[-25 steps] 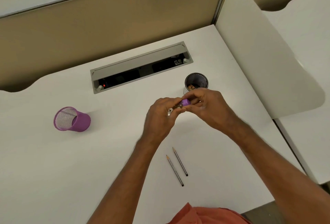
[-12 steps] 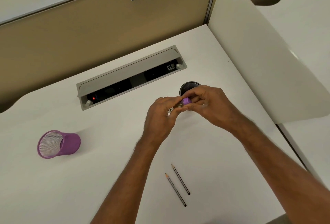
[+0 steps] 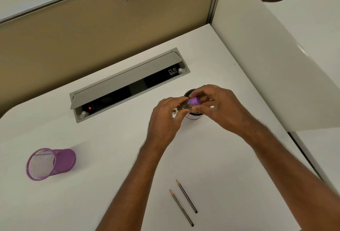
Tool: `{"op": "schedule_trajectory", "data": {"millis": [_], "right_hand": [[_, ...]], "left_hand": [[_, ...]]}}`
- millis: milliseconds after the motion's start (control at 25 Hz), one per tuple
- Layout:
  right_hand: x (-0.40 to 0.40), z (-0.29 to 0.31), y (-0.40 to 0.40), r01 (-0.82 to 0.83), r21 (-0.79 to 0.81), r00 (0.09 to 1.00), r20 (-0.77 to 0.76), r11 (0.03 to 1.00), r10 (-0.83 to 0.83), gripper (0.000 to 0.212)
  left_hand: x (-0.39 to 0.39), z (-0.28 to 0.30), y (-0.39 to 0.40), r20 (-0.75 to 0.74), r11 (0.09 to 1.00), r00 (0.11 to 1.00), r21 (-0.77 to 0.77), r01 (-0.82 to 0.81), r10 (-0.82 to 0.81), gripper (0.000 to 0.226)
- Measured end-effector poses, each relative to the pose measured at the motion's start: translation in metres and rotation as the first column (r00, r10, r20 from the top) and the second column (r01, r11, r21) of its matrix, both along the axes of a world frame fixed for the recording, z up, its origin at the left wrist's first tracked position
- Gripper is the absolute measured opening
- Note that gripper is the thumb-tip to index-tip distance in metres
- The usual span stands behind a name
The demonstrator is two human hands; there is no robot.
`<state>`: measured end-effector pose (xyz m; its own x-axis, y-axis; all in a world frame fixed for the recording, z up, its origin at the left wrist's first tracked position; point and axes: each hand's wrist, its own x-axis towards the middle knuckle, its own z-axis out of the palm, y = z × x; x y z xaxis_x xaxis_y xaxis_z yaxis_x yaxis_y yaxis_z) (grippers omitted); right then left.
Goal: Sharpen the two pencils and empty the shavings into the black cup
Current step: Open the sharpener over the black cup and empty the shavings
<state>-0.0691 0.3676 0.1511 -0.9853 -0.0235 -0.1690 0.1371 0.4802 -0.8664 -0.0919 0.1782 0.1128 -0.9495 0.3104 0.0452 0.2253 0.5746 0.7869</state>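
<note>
Both hands meet over the black cup [image 3: 191,117], which stands on the white desk [image 3: 92,157] and is mostly hidden behind them. My right hand [image 3: 219,107] grips the purple cap of a small sharpener [image 3: 194,100]. My left hand [image 3: 166,120] pinches the clear part of the sharpener, where brown shavings show. Two dark pencils lie side by side near the desk's front edge, tips pointing away: one pencil [image 3: 186,195] on the right, the other pencil [image 3: 181,207] on the left.
A purple mesh cup [image 3: 51,163] lies on its side at the left. An open grey cable tray [image 3: 127,83] is set into the desk behind the hands. A beige partition rises at the back and a white divider panel [image 3: 266,56] on the right.
The hands have shifted slightly right, over the black cup, which they now cover more. The camera view has tilted, so everything sits lower in the frame. The pencils have not moved.
</note>
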Motion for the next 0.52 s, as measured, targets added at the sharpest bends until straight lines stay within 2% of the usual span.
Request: {"op": "schedule_trajectory", "data": {"millis": [320,520], "right_hand": [[-0.006,-0.010,0.008,0.073,-0.030,0.997,-0.006,0.997,-0.074,0.029],[-0.009,-0.022,0.012,0.071,0.120,0.997,-0.042,0.990,-0.067,0.032]], "left_hand": [[-0.012,-0.012,0.005,0.027,1.000,1.000,-0.021,-0.007,0.007,0.033],[-0.016,-0.018,0.006,0.031,0.999,0.999,-0.030,-0.014,0.015,0.034]]}}
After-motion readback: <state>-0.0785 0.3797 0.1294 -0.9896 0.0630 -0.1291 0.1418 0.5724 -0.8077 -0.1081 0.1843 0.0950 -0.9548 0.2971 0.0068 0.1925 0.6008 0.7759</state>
